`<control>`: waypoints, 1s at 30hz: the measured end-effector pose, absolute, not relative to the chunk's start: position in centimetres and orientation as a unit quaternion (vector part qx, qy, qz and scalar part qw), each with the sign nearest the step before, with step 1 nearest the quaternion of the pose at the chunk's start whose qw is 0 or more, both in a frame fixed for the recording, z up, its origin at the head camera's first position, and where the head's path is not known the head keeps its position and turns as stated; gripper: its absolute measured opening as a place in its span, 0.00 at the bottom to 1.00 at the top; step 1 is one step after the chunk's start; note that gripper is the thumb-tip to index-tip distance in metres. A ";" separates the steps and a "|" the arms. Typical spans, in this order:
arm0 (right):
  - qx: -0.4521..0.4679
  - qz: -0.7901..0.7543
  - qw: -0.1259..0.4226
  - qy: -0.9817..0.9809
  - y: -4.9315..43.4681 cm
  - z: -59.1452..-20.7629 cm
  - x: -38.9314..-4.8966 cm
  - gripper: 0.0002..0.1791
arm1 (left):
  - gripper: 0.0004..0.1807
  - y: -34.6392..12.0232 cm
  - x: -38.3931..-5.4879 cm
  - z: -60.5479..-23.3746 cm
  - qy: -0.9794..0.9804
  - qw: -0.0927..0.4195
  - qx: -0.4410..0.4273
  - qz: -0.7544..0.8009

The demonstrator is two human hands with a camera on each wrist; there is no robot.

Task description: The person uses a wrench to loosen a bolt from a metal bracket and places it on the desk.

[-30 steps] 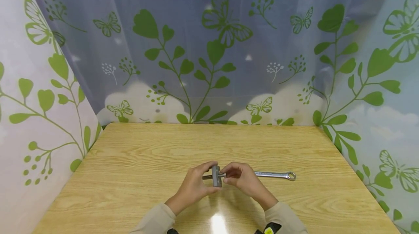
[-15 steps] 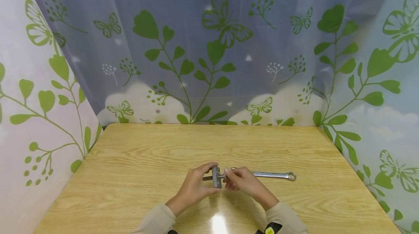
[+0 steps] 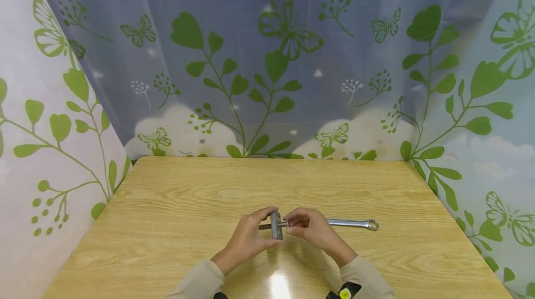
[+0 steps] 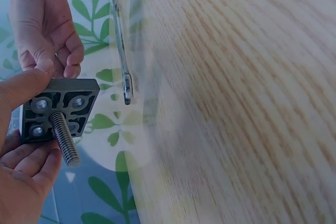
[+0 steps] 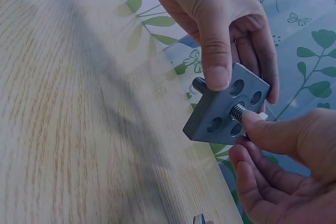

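My left hand (image 3: 246, 238) grips a square grey metal plate (image 3: 276, 225) by its opposite edges, thumb on one side and fingers on the other. Recessed holes dot the plate in the right wrist view. Through its middle runs a threaded bolt (image 4: 64, 140), sticking out on both faces. My right hand (image 3: 311, 229) pinches the short end of the bolt (image 5: 238, 110) between thumb and forefinger, its other fingers loosely curled. What sits at the very tip of that end is hidden by the fingers. Both hands hold the piece above the table.
A combination wrench (image 3: 353, 224) lies on the wooden table (image 3: 200, 187) to the right, partly behind my right hand, its ring end pointing right. Patterned curtains (image 3: 234, 81) with green leaves and butterflies stand behind and beside the table.
My right thumb and fingers have rolled round the bolt's end, thumb going up and then back down. My left hand and the plate have stayed almost still, and the wrench lies unmoved.
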State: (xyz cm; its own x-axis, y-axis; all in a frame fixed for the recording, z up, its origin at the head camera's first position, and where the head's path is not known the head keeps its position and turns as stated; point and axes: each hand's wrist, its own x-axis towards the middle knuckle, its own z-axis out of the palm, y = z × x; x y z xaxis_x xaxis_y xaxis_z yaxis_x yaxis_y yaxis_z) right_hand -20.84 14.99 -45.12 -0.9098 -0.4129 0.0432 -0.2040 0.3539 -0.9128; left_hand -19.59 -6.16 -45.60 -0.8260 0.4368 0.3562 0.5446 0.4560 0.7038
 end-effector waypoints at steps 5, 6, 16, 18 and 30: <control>-0.198 -0.549 0.083 0.808 15.1 -45.0 -20.8 0.13 | 0.39 -6.0 -19.8 -45.6 -0.856 0.066 -0.286 -0.427; -0.199 -0.551 0.082 0.806 15.1 -45.0 -20.8 0.13 | 0.39 -6.0 -19.8 -45.5 -0.856 0.067 -0.285 -0.426; -0.190 -0.546 0.117 0.808 15.1 -45.2 -20.7 0.19 | 0.39 -6.0 -19.8 -45.6 -0.853 0.066 -0.289 -0.430; -0.181 -0.538 0.136 0.812 15.1 -45.2 -20.6 0.22 | 0.39 -6.0 -19.7 -45.6 -0.852 0.067 -0.289 -0.430; -0.127 -0.551 0.154 0.810 14.8 -45.0 -20.7 0.30 | 0.39 -5.8 -19.6 -45.5 -0.847 0.075 -0.297 -0.435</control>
State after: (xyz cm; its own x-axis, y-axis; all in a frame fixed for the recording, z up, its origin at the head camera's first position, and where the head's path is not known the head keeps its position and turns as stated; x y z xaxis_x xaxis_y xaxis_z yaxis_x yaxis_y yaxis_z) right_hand -20.67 14.76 -45.04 -0.9204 -0.3755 -0.1087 -0.0365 0.3594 -0.9325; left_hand -19.62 -5.78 -45.49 -0.8119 0.4379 0.3861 0.5688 0.4445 0.6920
